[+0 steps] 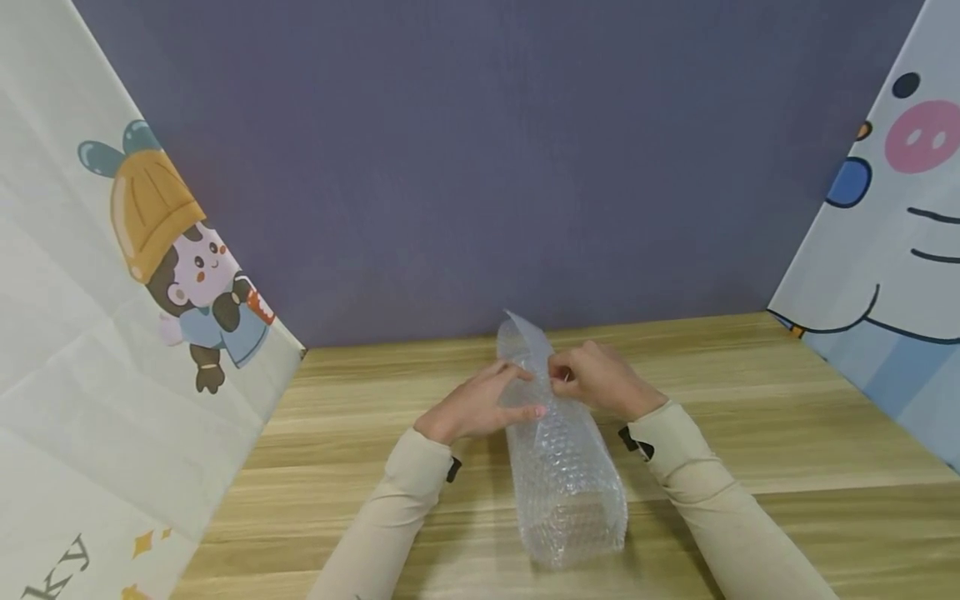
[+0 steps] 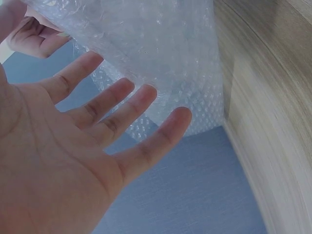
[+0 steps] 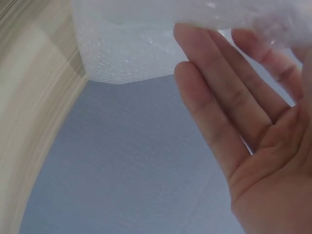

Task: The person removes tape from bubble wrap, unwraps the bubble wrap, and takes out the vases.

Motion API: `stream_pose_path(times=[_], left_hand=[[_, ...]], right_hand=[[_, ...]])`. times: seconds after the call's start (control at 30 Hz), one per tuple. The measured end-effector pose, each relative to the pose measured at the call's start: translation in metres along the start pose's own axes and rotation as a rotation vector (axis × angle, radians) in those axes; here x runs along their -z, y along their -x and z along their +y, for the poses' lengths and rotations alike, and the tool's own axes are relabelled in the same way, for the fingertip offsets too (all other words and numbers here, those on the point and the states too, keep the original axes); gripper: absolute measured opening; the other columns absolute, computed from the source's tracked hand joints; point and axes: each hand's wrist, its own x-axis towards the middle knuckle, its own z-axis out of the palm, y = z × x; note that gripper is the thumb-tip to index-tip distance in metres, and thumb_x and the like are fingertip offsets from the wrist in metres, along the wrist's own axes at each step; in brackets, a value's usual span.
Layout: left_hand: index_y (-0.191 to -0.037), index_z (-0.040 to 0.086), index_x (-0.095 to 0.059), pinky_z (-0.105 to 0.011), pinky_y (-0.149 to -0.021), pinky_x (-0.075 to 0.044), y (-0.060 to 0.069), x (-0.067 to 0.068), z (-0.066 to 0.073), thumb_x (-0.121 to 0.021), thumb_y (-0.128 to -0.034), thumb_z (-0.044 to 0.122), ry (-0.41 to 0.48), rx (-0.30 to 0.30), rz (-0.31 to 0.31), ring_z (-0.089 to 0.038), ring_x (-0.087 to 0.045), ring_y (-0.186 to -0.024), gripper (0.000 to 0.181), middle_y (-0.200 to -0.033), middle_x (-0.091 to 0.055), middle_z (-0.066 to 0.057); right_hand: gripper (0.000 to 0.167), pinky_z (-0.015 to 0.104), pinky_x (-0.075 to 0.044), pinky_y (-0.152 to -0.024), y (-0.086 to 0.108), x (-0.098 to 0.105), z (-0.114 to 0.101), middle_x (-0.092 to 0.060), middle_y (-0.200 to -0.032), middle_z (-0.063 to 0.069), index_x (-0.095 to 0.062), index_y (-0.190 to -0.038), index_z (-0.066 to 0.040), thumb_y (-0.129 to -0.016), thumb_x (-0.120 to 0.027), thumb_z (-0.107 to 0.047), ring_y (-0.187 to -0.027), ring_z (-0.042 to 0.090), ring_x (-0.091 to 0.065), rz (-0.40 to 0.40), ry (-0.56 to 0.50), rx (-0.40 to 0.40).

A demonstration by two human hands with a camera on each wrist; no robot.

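Note:
A long roll of clear bubble wrap (image 1: pixel 566 467) lies on the wooden table, one end toward the person and the other near the back wall. Its upper flap stands up at the far end. My left hand (image 1: pixel 483 406) rests on the left side of the wrap, thumb and fingers spread; in the left wrist view its fingers (image 2: pixel 165 129) are nearly straight against the plastic. On the opposite side, my right hand (image 1: pixel 596 379) pinches the flap's edge between thumb and index finger. The right wrist view shows its other fingers (image 3: pixel 209 112) extended below the wrap. Whether anything lies inside cannot be made out.
The wood-grain table (image 1: pixel 750 467) surrounds the wrap. Behind it rises a dark grey-blue panel (image 1: pixel 510 167). White printed sheets with cartoon figures stand at the left (image 1: pixel 60 333) and right sides.

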Motion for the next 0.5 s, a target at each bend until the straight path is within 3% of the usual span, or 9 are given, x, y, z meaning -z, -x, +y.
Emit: stream_pose_path(times=[0.2, 0.5], left_hand=[[-0.147, 0.022, -0.052, -0.049, -0.114, -0.046, 0.0012, 0.0012, -0.0012, -0.054, -0.0931, 0.072, -0.001, -0.014, 0.005, -0.025, -0.046, -0.143, 0.074, -0.155, -0.045, -0.002], [-0.147, 0.02, -0.052, -0.049, -0.114, -0.046, 0.003, 0.0018, -0.0023, -0.055, -0.0925, 0.072, -0.011, -0.019, 0.013, -0.025, -0.046, -0.142, 0.076, -0.155, -0.046, -0.004]], right_hand=[[0.013, 0.03, -0.06, -0.072, -0.0003, 0.002, 0.0014, -0.072, -0.079, -0.01, -0.071, -0.08, -0.021, -0.09, -0.071, -0.012, -0.074, 0.003, -0.066, -0.033, -0.058, -0.05], [0.004, 0.038, -0.062, -0.083, -0.001, 0.0098, 0.0022, -0.076, -0.09, -0.002, -0.073, -0.09, -0.012, -0.091, -0.069, -0.01, -0.088, 0.016, -0.073, -0.086, -0.164, -0.084]])
